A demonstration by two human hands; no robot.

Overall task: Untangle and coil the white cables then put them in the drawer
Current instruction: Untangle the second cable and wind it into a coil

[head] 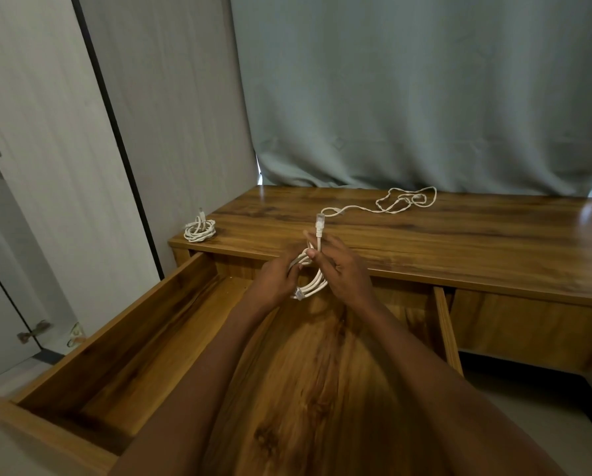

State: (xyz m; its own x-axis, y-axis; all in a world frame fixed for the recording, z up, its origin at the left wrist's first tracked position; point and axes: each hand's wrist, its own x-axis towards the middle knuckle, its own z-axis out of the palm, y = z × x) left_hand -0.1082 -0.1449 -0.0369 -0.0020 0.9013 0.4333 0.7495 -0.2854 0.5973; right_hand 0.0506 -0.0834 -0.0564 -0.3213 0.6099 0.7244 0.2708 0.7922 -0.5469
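Note:
Both my hands hold a coiled white cable (313, 282) above the open drawer (122, 341). My left hand (276, 277) grips the coil's left side. My right hand (343, 269) pinches the cable's end, and its clear plug (320, 222) sticks up above my fingers. A second plug hangs at the coil's bottom. Another white cable (199, 230) lies coiled on the desk's left corner. A third white cable (403, 200) lies loose and twisted at the back of the desk top (459, 242).
The wooden drawer is pulled far out toward me, with nothing in the part of its bottom that my arms leave visible. A grey-green curtain (425, 97) hangs behind the desk. A pale cabinet panel (47, 166) stands to the left.

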